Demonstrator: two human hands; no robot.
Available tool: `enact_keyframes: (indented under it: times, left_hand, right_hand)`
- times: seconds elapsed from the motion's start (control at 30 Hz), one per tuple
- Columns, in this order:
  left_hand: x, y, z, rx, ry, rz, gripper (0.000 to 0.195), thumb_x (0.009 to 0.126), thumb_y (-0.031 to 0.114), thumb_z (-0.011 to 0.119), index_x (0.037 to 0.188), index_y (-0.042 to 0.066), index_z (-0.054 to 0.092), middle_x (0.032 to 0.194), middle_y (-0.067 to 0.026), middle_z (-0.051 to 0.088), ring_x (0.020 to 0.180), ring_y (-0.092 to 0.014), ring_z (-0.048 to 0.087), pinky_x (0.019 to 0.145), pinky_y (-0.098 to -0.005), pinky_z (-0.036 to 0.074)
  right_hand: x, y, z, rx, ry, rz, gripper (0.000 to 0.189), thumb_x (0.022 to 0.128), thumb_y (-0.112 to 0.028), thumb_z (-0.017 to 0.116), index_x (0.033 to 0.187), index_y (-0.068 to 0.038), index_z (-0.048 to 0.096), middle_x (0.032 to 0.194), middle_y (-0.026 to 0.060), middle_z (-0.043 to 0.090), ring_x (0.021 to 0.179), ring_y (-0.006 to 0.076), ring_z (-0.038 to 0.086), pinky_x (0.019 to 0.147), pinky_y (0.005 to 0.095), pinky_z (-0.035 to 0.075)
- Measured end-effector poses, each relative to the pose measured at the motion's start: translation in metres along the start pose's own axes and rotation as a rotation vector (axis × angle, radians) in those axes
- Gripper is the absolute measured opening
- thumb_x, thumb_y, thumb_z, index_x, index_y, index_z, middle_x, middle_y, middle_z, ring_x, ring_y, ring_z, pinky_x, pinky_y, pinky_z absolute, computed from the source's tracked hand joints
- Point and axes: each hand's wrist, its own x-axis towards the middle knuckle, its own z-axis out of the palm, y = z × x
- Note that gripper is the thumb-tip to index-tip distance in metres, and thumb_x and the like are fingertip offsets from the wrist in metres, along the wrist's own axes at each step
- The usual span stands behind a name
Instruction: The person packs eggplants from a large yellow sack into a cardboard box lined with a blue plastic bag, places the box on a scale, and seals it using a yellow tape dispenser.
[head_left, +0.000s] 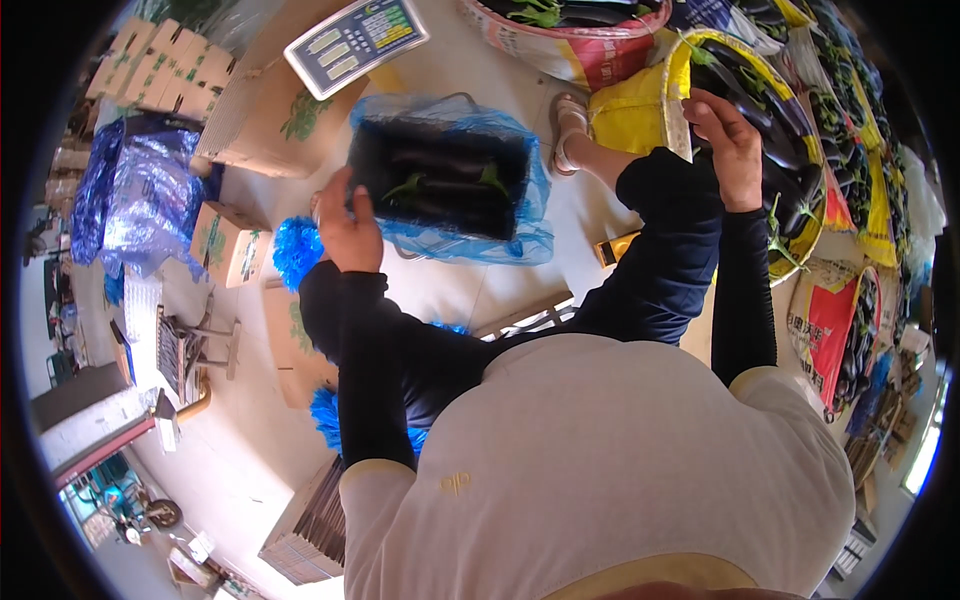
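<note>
A blue-plastic-lined crate (529, 217) stands on the floor before me, with several dark eggplants (450, 174) lying in it. My left hand (351, 225) is at the crate's left end, thumb and fingers apart; no object shows in it. Over on the right, my right hand (726, 146) hovers at the near rim of a yellow woven sack (637, 112) full of eggplants (780, 142). Its fingers are loosely curled, and nothing shows between them. Whether they touch the rim is unclear.
A digital scale (356, 45) sits beside a large cardboard carton (300, 120) beyond the crate. More eggplant sacks (825, 330) line the right side. Blue plastic tufts (298, 251), a small carton (229, 244) and a stool (187, 349) stand left. Flattened cartons (311, 532) are stacked behind.
</note>
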Motion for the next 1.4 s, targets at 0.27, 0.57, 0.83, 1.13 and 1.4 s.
enact_keyframes:
  times: [0.27,0.57,0.83,1.13,1.4]
  left_hand:
    - [-0.014,0.013,0.12,0.169,-1.126,0.311,0.036,0.079,0.016,0.056,0.113,0.007,0.054,0.109,-0.0219,0.056,0.101,-0.038,0.052,0.087,-0.042,0.043]
    - [-0.015,0.036,0.168,0.676,-1.284,0.425,0.035,0.077,0.007,0.05,0.112,0.006,0.055,0.117,-0.0223,0.049,0.098,-0.038,0.054,0.079,-0.0454,0.048]
    - [-0.02,0.01,0.148,0.489,-1.243,0.63,0.043,0.078,0.015,0.053,0.119,0.004,0.05,0.12,-0.0163,0.051,0.111,-0.039,0.045,0.093,-0.0388,0.04]
    - [-0.009,0.041,0.136,0.192,-1.316,0.276,0.038,0.076,0.009,0.053,0.114,0.004,0.054,0.104,-0.0187,0.059,0.097,-0.037,0.055,0.086,-0.0388,0.045]
    - [0.005,0.039,-0.007,0.146,-0.697,0.057,0.026,0.084,0.001,0.052,0.109,0.003,0.06,0.101,-0.013,0.063,0.09,-0.022,0.06,0.081,-0.03,0.046]
  right_hand:
    - [-0.027,0.023,-0.03,0.158,0.212,0.122,0.025,0.087,-0.013,0.057,0.108,0.0,0.059,0.083,0.0044,0.064,0.073,0.0093,0.058,0.066,0.0216,0.046]
    - [-0.048,0.05,-0.068,0.267,0.239,0.21,0.028,0.091,-0.015,0.05,0.114,0.0,0.055,0.09,0.0065,0.065,0.08,0.0114,0.06,0.073,0.0235,0.047]
    - [-0.024,0.12,-0.099,0.105,0.255,0.255,0.026,0.081,-0.015,0.059,0.103,0.0,0.06,0.084,0.0092,0.066,0.072,0.0148,0.062,0.065,0.0266,0.049]
    - [0.127,0.25,-0.165,-1.4,0.305,0.199,0.05,0.081,-0.015,0.049,0.129,-0.026,0.043,0.135,0.0011,0.038,0.125,0.0327,0.032,0.089,0.0537,0.033]
    - [0.195,0.237,-0.157,-1.281,-0.166,0.174,0.066,0.067,-0.047,0.07,0.121,-0.016,0.048,0.124,0.0072,0.051,0.119,0.0251,0.045,0.096,0.0605,0.026]
